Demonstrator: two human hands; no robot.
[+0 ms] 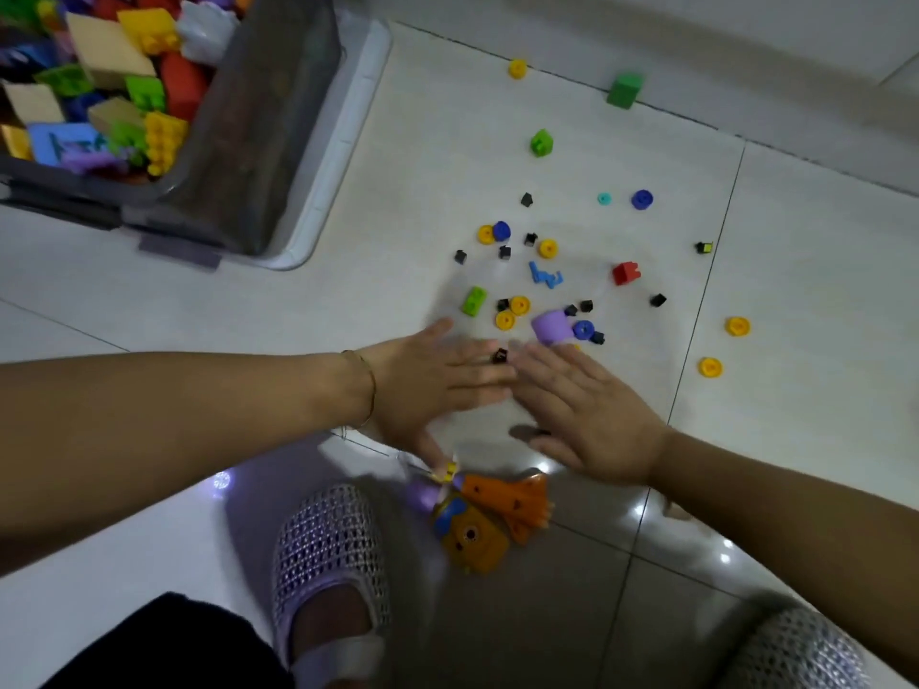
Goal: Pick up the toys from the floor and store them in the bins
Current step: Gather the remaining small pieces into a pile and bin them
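Small toys lie scattered on the white tiled floor: several yellow discs (519, 305), blue discs (641, 199), black cubes (657, 300), a green brick (474, 300), a red brick (625, 273), a purple cup (549, 326). My left hand (427, 385) and my right hand (587, 410) are stretched out flat, fingers straight, just above the floor at the near edge of the scatter, fingertips almost meeting. One black cube (500, 356) shows between the fingertips. Neither hand holds anything. The grey bin (258, 141), full of coloured blocks, stands at the upper left.
An orange toy figure (490, 519) lies on the floor below the hands, beside my mesh shoe (330, 554). A second shoe (795, 648) is at the lower right. A green block (625, 91) and a yellow disc (517, 68) lie far off by the wall.
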